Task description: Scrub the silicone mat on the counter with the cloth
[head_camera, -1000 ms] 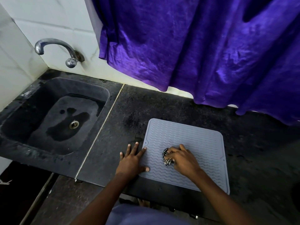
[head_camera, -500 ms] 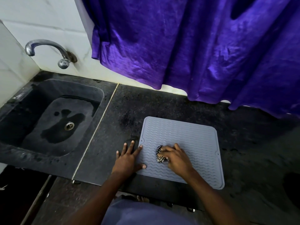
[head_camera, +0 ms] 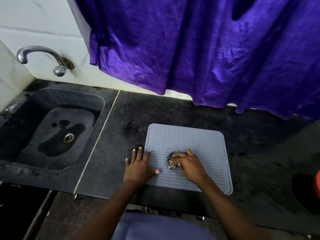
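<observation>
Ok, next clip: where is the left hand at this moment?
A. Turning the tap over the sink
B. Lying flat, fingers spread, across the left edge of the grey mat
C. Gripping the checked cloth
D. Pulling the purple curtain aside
B: the left hand lies flat and spread across the left edge of the silicone mat, partly on the counter, while the right hand presses the checked cloth.

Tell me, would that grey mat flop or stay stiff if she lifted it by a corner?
Probably flop: the mat looks thin and lies dead flat on the counter. It likely slides when rubbed, since the left hand is pressed flat on its edge while the right hand works the cloth. Probably light.
</observation>
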